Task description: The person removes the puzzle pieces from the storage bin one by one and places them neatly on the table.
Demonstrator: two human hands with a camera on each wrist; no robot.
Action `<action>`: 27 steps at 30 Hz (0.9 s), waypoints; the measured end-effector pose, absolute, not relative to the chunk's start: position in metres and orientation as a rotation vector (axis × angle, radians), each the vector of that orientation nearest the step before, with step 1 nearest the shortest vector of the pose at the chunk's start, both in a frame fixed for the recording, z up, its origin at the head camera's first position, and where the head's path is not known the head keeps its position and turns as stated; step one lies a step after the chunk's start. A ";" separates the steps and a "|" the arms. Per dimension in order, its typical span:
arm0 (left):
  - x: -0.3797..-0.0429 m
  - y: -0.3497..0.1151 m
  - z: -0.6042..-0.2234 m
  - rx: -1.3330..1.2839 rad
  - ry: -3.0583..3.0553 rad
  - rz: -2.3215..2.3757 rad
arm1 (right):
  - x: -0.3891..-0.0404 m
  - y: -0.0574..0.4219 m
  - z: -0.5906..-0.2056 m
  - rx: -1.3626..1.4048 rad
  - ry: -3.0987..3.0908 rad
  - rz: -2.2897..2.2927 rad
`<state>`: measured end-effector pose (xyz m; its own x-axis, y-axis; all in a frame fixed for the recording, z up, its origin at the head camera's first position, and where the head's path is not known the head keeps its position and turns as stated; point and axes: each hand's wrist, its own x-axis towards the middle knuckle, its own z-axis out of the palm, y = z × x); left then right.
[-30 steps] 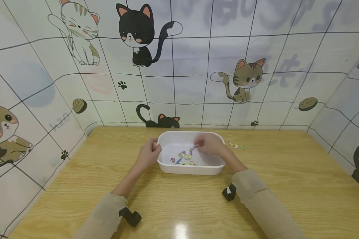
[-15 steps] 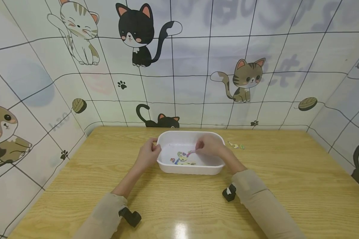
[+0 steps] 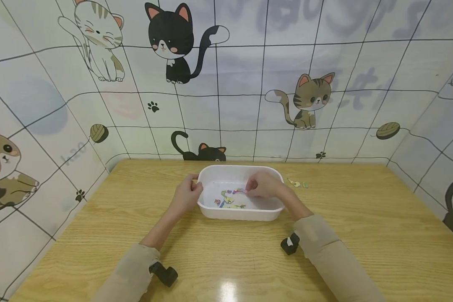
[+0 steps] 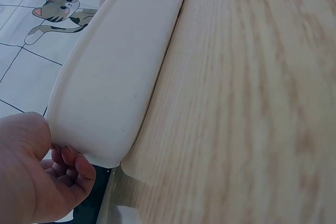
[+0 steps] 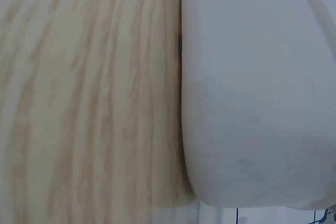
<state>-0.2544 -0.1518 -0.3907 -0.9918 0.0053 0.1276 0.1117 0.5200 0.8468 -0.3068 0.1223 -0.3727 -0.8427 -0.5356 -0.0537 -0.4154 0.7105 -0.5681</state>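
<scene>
A white plastic basin rests on the table, with several small, flat, colourful cutouts scattered on its floor. My left hand grips the basin's left rim; in the left wrist view its thumb and curled fingers pinch that end of the basin wall. Reaching over the right side, my right hand pinches one end of a slim pink-and-purple cutout low inside the basin. The right wrist view has only the basin's outer wall and tabletop, so the right fingers are hidden there.
A pale yellow cutout and a small green one lie on the wooden table, just right of the basin. Behind the table's far edge hangs a cat-printed backdrop.
My right hand has lowered the pink-and-purple cutout, turning it from upright to nearly flat beside the other pieces. My left hand stays on the rim.
</scene>
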 end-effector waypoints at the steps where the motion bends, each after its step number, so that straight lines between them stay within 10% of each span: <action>1: -0.254 -0.152 -0.391 -0.098 -2.645 -1.484 | -0.306 0.122 -0.372 -0.754 2.693 -0.824; 27: -0.256 -0.153 -0.391 -0.092 -2.650 -1.474 | -0.287 0.169 -0.348 -0.735 2.683 -1.252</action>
